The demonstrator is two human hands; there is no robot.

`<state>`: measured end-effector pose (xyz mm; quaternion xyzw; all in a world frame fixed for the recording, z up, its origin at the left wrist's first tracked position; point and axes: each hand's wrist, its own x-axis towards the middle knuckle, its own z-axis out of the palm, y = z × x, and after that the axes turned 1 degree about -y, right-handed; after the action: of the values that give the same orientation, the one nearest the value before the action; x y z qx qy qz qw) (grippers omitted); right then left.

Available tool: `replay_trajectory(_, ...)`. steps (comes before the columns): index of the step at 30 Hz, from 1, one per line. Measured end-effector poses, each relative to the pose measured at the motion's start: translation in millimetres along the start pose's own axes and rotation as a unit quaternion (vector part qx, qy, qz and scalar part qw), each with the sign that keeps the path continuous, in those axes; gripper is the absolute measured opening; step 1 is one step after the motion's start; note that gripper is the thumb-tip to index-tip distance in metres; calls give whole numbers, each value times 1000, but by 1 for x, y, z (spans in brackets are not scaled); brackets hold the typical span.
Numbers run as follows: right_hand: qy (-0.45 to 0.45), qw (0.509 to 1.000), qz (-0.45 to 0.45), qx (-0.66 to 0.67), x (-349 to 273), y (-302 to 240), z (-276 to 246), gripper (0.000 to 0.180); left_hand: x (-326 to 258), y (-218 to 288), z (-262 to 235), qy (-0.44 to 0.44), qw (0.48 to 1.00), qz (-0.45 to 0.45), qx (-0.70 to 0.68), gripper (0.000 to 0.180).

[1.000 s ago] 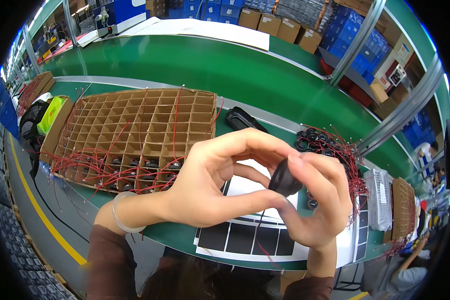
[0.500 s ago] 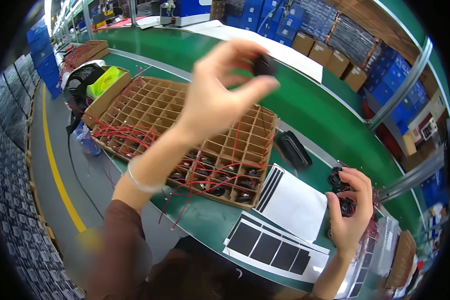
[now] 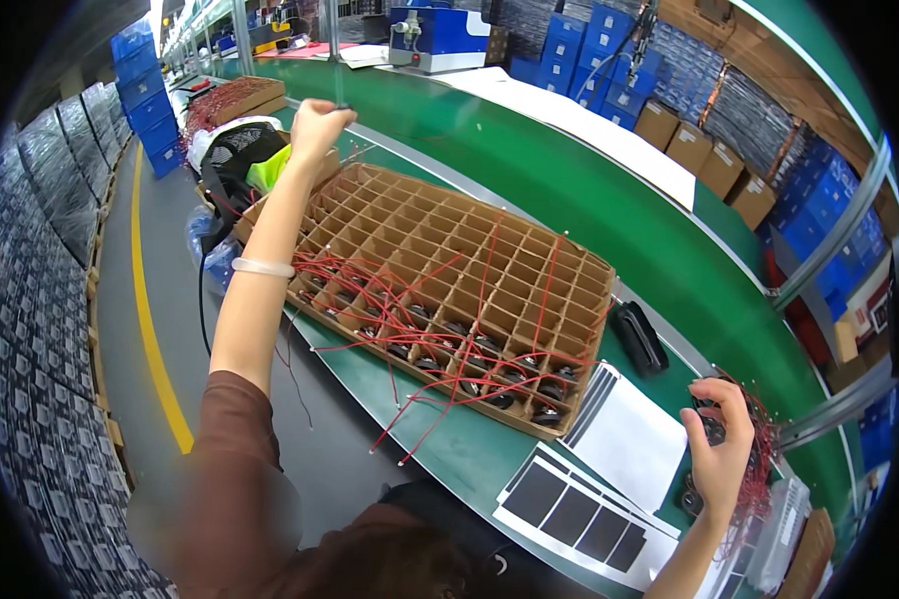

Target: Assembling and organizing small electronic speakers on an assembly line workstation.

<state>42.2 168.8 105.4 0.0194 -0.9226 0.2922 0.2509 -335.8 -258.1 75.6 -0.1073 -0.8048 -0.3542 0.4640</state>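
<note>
**Arm stretched over the divider tray**

While the green workbench (image 3: 529, 170) fills most of the view, a cardboard divider tray (image 3: 449, 260) lies on it, its near cells holding small black parts with red wires (image 3: 440, 339) trailing toward the near edge. Beside the tray lie white sheets with black squares (image 3: 579, 509) and a black pouch (image 3: 637, 337). Reaching far over the tray's far left corner, the left hand (image 3: 318, 125) has fingers pinched together on something small and dark. Low at right, the right hand (image 3: 721, 449) curls around a small black wired part (image 3: 711, 427), clamped in its fingers.
</note>
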Motion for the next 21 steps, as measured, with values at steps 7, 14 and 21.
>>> replay_trajectory(7, -25, 1000, 5, 9, 3, 9, 11, 18, -33, -25, 4, -124, 981, -149, 16, 19)
replay_trajectory(14, -53, 998, 25, 2, 9, 10, 16, 17, -50, 72, 3, -101, 910, -155, -372, 18)
replay_trajectory(21, -80, 996, 29, -16, 13, 6, 21, 17, -38, 16, 38, -303, 940, -150, 48, 35)
